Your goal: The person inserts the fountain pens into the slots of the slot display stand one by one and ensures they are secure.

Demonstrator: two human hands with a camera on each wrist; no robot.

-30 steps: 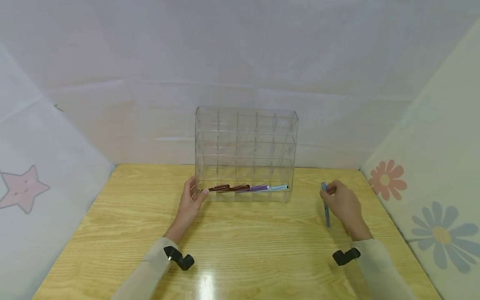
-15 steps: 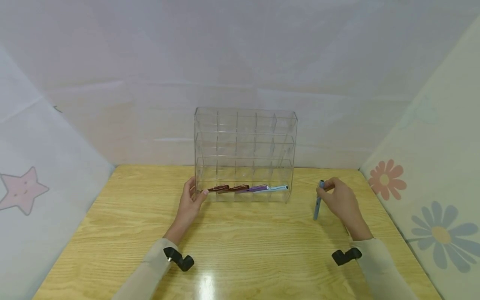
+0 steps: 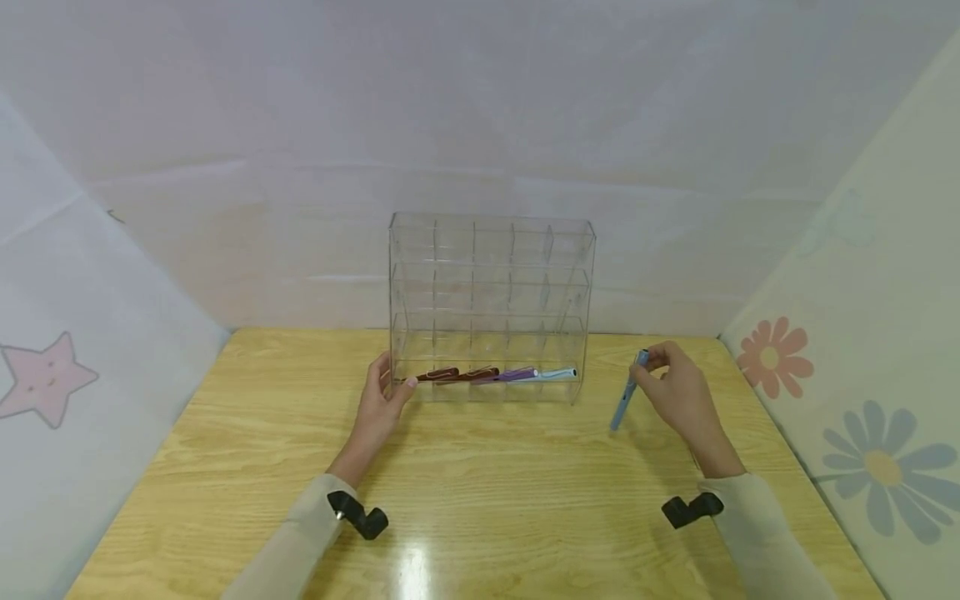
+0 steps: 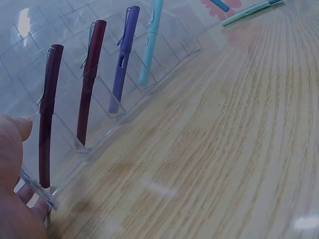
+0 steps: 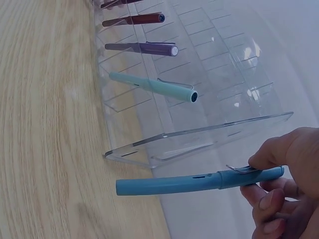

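The right hand [image 3: 682, 396] holds a blue pen [image 5: 199, 182] in a pinch, with the thumb on one side and the curled fingertips on the other, close to the clip. The pen is tilted; its long free part slopes downward from the right hand, toward the side of the left hand [image 3: 380, 408]. Whether its lower end touches the tabletop [image 3: 480, 508], I cannot tell. The pen is apart from the clear rack [image 3: 491, 298], which stands upright between the two hands.

The left hand is closed around the near lower corner of this rack: the thumb lies at the front, and the other fingers are partly hidden behind the side wall. In the lowest row of the rack are four pens, each in its own compartment. Counting away from the left hand, there is one dark red pen [image 4: 47, 117], a second dark red pen [image 4: 89, 82], a purple pen [image 4: 123, 59] and, nearest to the right hand, a light blue pen [image 5: 154, 88].

The left wrist view shows also a pale green pen [image 4: 249, 13], which lies on the tabletop beyond the rack, on the right hand's side.
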